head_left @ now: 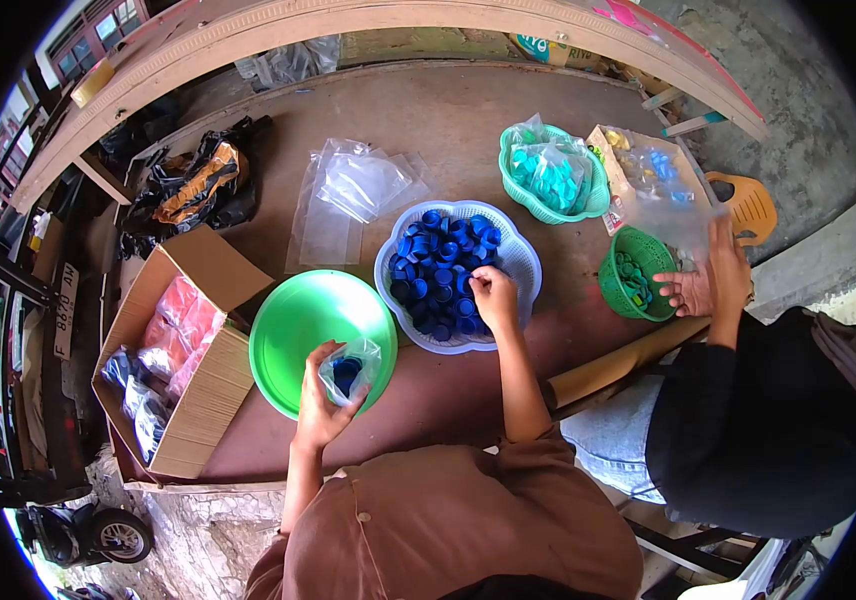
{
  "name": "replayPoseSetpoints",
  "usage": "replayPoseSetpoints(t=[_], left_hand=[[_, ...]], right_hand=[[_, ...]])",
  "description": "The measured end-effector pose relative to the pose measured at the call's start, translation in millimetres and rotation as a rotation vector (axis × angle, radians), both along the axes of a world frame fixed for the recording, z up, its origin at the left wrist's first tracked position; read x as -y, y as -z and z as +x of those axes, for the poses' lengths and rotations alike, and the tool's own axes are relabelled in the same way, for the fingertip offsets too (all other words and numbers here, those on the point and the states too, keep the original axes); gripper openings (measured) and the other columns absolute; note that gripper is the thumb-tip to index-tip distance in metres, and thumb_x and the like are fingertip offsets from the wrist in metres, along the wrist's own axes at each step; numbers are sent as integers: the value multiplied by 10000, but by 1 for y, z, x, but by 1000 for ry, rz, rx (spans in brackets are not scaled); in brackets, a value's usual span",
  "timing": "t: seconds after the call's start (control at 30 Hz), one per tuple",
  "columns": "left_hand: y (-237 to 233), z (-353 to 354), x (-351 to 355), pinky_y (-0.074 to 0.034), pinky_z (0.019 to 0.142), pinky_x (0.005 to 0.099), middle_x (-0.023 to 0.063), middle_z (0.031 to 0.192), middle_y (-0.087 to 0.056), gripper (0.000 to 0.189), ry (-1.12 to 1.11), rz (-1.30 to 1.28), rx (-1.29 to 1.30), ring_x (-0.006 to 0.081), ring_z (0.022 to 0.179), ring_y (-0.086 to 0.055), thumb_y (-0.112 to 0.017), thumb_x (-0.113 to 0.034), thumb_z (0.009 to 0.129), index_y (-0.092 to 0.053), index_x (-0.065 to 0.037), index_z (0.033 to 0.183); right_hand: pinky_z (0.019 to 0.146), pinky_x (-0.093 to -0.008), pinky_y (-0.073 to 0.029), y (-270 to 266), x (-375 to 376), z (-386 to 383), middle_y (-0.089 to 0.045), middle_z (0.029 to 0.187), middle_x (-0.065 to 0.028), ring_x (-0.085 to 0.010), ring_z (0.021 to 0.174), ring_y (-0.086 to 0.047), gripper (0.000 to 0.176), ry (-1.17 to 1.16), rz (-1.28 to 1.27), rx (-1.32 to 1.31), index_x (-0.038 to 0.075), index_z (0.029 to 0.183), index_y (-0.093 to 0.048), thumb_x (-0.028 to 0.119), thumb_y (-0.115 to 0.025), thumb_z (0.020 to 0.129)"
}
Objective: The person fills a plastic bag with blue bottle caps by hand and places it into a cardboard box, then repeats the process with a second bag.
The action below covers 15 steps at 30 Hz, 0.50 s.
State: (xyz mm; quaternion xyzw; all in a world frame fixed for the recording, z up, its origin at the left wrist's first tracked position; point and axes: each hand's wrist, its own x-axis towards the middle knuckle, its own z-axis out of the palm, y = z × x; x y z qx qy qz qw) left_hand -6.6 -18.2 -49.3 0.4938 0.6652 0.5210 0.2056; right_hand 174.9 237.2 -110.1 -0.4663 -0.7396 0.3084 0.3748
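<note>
My left hand (322,400) is closed around a small clear plastic bag (365,358) with several dark blue bottle caps (346,374) inside. It holds the bag over the near right side of a bright green basin (288,330). My right hand (494,297) is at the right part of a pale blue basket (520,262), which is heaped with blue bottle caps (438,262). Its fingers are pinched together over the caps, and whatever they grip is hidden.
Clear flat bags (363,185) lie behind the basket. A cardboard box (218,390) of filled bags stands left, a black plastic bundle (238,190) behind it. At right are a teal basket (538,205), a green basket (613,290) and a co-worker's hands (728,265) with a clear bag.
</note>
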Motion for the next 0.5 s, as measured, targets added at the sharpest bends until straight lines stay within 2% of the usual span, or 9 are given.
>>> replayPoseSetpoints(t=[0.03,0.07,0.13,0.17,0.2,0.3,0.33,0.4,0.5], left_hand=[[0,0,1,-396,921,375,193,1143,-488,700,-7,-1,-10,303,1083,-495,-748,-99,641,-345,6,1204],[1,0,1,-396,921,375,193,1143,-488,700,-11,-1,-10,303,1083,-495,-748,-99,641,-345,6,1204],[1,0,1,-395,922,374,187,1140,-492,698,-4,2,-22,303,1080,-496,-746,-100,642,-347,5,1205],[1,0,1,-395,922,374,187,1140,-492,698,-5,1,-21,303,1080,-496,-746,-100,642,-347,5,1205],[0,1,1,-394,922,374,185,1140,-492,696,-6,-3,-24,302,1078,-496,-745,-102,643,-349,3,1205],[0,1,1,-393,921,376,181,1140,-492,692,-6,-3,-35,302,1074,-497,-743,-105,645,-351,0,1205],[1,1,2,-392,921,377,180,1140,-492,690,-7,-1,-41,302,1074,-497,-742,-106,646,-351,-2,1205],[0,1,2,-392,922,377,180,1140,-492,689,-6,-8,-43,302,1074,-497,-742,-107,647,-352,-2,1205],[-1,1,2,-392,922,378,179,1140,-494,688,-3,-12,-45,302,1075,-497,-742,-110,648,-352,-2,1205]], right_hand=[[559,-277,-445,3,0,2,-643,818,-101,-175,622,-600,97,-26,-98,-74,32,856,-612,32,-617,759],[559,-277,-445,0,1,4,-643,818,-101,-175,622,-600,97,-29,-98,-73,32,856,-612,32,-617,759],[563,-230,-429,-5,6,9,-643,841,-71,-118,652,-587,143,-269,-537,-588,24,939,-588,14,-573,797],[585,-212,-435,-12,11,10,-634,860,-65,-108,698,-580,180,-408,-554,-745,28,973,-568,-29,-526,807],[585,-212,-435,-23,20,9,-634,860,-65,-108,698,-580,180,-408,-554,-745,28,973,-568,-29,-526,807],[651,-238,-472,-49,39,7,-629,872,-84,-138,786,-594,266,-583,-594,-1016,44,928,-577,-123,-478,746],[651,-238,-472,-50,40,7,-629,872,-84,-138,786,-594,266,-584,-592,-1017,44,928,-577,-123,-478,746],[649,-236,-475,-54,45,5,-605,902,-104,-160,860,-581,198,-715,-418,-959,32,957,-565,-62,-488,801],[630,-233,-474,-74,58,-1,-610,885,-96,-143,815,-584,170,-616,-396,-870,37,960,-546,-32,-511,809]])
